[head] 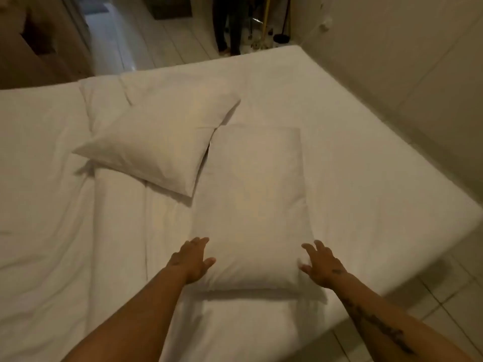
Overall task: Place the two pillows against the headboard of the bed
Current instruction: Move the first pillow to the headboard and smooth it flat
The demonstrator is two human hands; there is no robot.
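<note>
Two white pillows lie on the white bed (366, 165). The near pillow (256, 205) lies lengthwise in front of me. My left hand (192, 259) is at its near left corner with fingers spread, and my right hand (322, 265) is at its near right corner, fingers apart. Neither hand has closed around it. The far pillow (159, 145) lies at an angle to the left, one corner touching the near pillow. No headboard shows in this view.
A folded white duvet (109, 97) lies under the far pillow. A wall (405, 74) runs along the bed's right side. A person's legs (227, 24) stand on the tiled floor (170, 43) beyond the bed. A wooden cabinet (34, 48) is at the far left.
</note>
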